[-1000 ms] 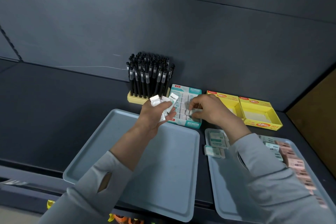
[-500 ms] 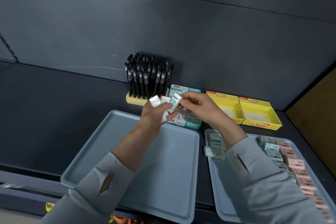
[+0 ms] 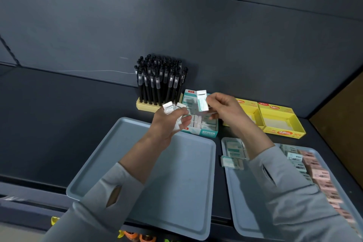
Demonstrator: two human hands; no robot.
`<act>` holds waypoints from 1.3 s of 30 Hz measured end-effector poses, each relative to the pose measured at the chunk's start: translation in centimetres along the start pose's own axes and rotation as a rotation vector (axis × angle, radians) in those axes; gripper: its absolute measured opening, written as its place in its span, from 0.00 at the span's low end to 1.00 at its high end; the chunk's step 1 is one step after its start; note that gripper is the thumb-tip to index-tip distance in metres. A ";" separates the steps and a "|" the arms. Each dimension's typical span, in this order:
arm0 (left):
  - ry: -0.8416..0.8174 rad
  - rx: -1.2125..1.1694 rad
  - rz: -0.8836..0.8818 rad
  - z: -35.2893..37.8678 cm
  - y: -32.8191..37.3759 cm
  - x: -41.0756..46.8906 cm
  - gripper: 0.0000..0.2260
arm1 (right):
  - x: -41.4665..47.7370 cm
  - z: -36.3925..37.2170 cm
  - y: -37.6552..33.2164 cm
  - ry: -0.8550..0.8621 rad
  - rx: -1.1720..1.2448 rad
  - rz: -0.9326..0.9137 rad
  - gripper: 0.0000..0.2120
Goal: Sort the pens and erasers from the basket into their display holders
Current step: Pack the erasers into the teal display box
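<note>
The dark table [image 3: 59,124] carries everything, and the teal eraser box [image 3: 208,133] stands near its back wall. The left tray [image 3: 121,143], grey-blue, lies in front of the teal eraser box and to its left. The right tray [image 3: 241,202] lies in front of that box and to its right. It holds teal-sleeved loose erasers [image 3: 233,149] at the end nearest the box and pink erasers [image 3: 318,171] along the side farthest from it. Black pens [image 3: 159,84] stand upright and tightly packed in a pale yellow pen holder [image 3: 140,105], just behind and left of the teal eraser box. Two yellow boxes [image 3: 279,122] sit side by side to the right of it. Packed erasers [image 3: 204,121] stand in rows inside the box.

The left grip [image 3: 169,124], a bare hand, hovers over the box's front left corner with its fingers curled round a small bunch of held erasers [image 3: 170,107]. The right grip [image 3: 225,106], also a bare hand, is above the box's right side. It pinches a single eraser [image 3: 202,101] between thumb and fingertips, held upright over the back of the box.
</note>
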State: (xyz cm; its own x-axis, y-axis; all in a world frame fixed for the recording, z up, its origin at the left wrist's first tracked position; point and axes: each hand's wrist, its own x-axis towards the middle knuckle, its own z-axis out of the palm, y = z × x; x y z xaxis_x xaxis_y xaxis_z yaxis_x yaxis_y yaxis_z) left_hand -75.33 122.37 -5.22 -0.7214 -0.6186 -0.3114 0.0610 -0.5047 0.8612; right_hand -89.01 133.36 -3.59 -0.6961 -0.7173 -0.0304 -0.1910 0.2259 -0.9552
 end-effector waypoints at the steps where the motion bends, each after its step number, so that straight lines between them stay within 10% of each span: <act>1: 0.006 0.007 -0.004 -0.2 0.0 0.1 0.05 | 0.0 -0.9 -0.1 -0.001 -0.152 -0.034 0.08; 6: 0.040 -0.002 -0.025 -0.8 0.4 0.2 0.07 | 0.0 -2.9 -0.2 -0.182 -0.851 -0.099 0.05; 21: 0.047 -0.018 0.041 -0.3 -0.2 0.1 0.07 | -0.6 -0.7 1.0 -0.101 -0.826 -0.162 0.07; 30: 0.062 0.002 0.095 -0.2 0.3 0.5 0.11 | -0.2 1.1 -0.2 -0.224 0.127 -0.061 0.17; 39: 0.019 0.042 0.000 -1.0 0.7 0.7 0.06 | 2.6 -0.5 1.1 0.041 -0.395 -0.046 0.08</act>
State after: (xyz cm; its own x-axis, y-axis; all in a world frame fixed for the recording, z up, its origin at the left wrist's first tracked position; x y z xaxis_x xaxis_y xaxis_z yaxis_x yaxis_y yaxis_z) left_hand -75.15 121.01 -5.23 -0.7080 -0.6303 -0.3184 0.0322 -0.4792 0.8771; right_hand -91.40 132.09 -4.59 -0.7063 -0.7073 0.0293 -0.4685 0.4360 -0.7684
